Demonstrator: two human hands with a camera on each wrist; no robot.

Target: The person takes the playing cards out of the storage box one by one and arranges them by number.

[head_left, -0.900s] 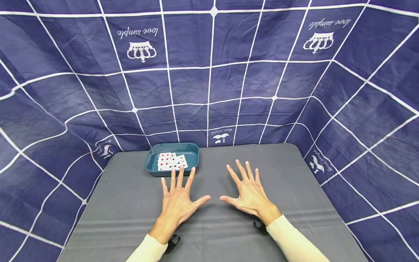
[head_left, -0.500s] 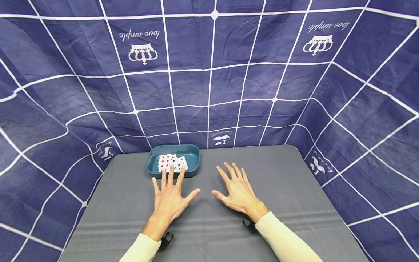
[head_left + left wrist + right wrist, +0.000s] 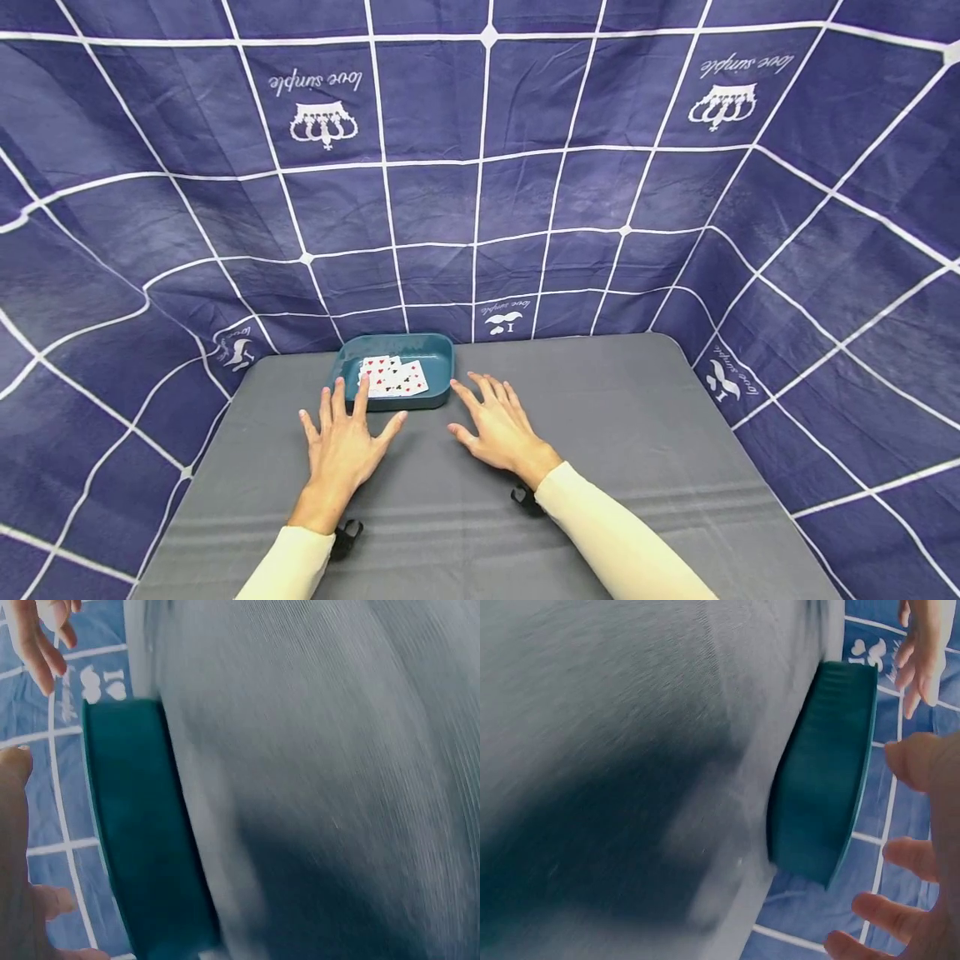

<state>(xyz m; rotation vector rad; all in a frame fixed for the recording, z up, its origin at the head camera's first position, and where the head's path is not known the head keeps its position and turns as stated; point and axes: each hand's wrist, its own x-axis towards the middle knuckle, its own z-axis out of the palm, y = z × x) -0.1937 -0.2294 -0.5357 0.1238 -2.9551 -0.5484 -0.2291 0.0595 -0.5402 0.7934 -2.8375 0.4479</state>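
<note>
A teal plastic tray (image 3: 435, 367) with rounded corners stands at the far left part of the table. Several playing cards (image 3: 393, 377), red and black pips up, lie fanned on its floor. My left hand (image 3: 341, 450) hovers in front of the tray's left side, fingers spread and thumb out, holding nothing. To the right of the tray's front corner is my right hand (image 3: 498, 429), fingers fairly straight, also holding nothing. In both wrist views the tray's outer wall (image 3: 146, 825) shows side-on with the cards hidden. The right hand's fingers (image 3: 911, 859) appear apart from the tray.
A grey cloth covers the table (image 3: 600, 417). Blue fabric with white grid lines (image 3: 570, 192) hangs behind it and along both sides. Black wrist straps (image 3: 347, 539) sit below the cream sleeves (image 3: 622, 533).
Both hands have moved left across the table, the right one further, so it is now near the tray's right front corner. Tray and cards stay in place.
</note>
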